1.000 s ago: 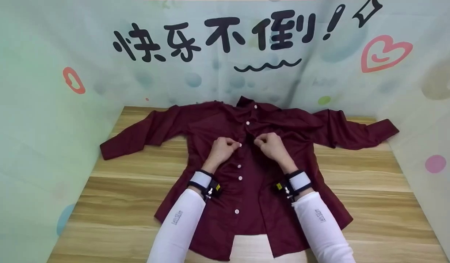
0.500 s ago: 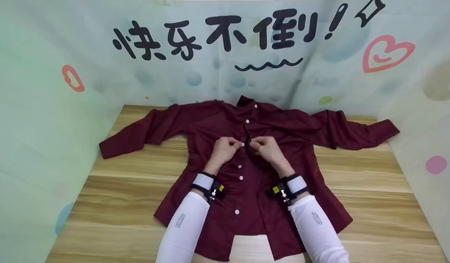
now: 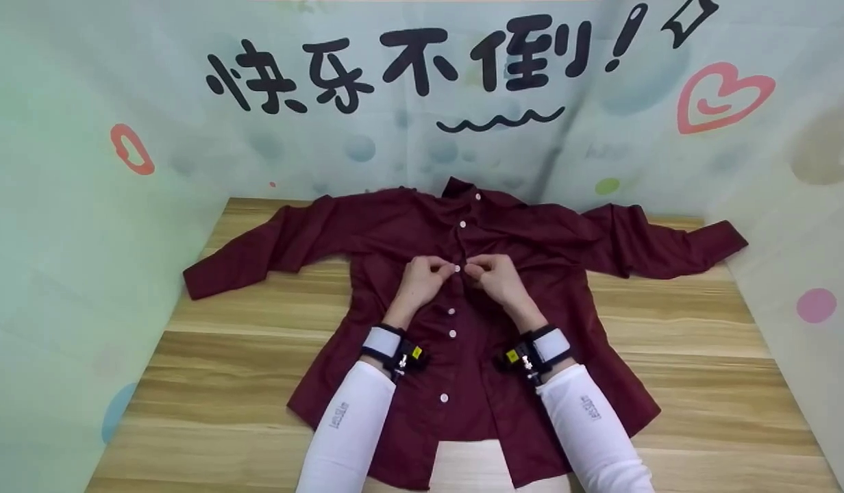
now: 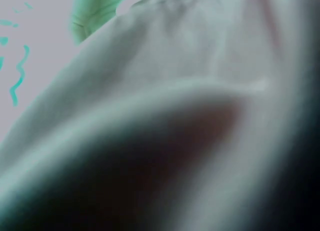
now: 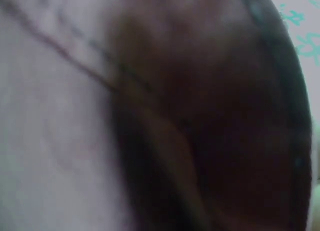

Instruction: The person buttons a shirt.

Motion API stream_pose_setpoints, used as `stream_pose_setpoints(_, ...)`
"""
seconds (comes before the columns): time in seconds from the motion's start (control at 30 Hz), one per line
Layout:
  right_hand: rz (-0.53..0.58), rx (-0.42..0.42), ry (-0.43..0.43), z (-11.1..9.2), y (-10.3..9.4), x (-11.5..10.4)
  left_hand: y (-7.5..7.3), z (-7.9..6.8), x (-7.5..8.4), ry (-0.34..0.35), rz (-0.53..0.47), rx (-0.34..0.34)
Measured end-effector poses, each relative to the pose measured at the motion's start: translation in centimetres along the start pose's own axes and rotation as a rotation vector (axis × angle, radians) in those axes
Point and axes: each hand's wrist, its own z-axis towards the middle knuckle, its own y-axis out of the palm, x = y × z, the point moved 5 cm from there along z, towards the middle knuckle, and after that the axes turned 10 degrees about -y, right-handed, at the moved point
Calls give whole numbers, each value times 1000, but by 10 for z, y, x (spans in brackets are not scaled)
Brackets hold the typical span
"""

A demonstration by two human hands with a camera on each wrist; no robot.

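A maroon button-up shirt [image 3: 394,229] lies spread with its sleeves out to both sides. At mid-chest my left hand [image 3: 420,282] pinches the button side of the front, thumb and forefinger at a white button [image 3: 457,268]. Just to the right, my right hand [image 3: 499,282] pinches the facing front edge of the shirt, its fingertips close to that button. Above the hands the two fronts meet; lower down they hang apart. Both wrist views are mostly blurred cloth, and the fingertips are hidden there.
The shirt rests on a wood-grain table [image 3: 251,356]. Behind it hangs a pale printed cloth [image 3: 360,147] with black lettering, and similar cloth walls stand at both sides. More white buttons, such as the lowest button [image 3: 444,398], run down the front.
My right hand has moved left toward my left hand, bringing its shirt edge to the button. The left hand has shifted slightly right with the button.
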Motion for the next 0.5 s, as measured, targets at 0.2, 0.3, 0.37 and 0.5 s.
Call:
stream_pose_setpoints(0.2,-17,7,-4,-1,2,-2,1,0,0,2,-12,8)
stream_pose_setpoints(0.3,-18,15,-3,-2,2,-3,1,0,1,14,-5,30)
stream_pose_setpoints(0.37,-16,17,-2,-2,3,-3,1,0,2,19,3,39)
stream_pose_setpoints(0.5,-27,17,1,-3,2,-4,3,-1,4,22,19,39)
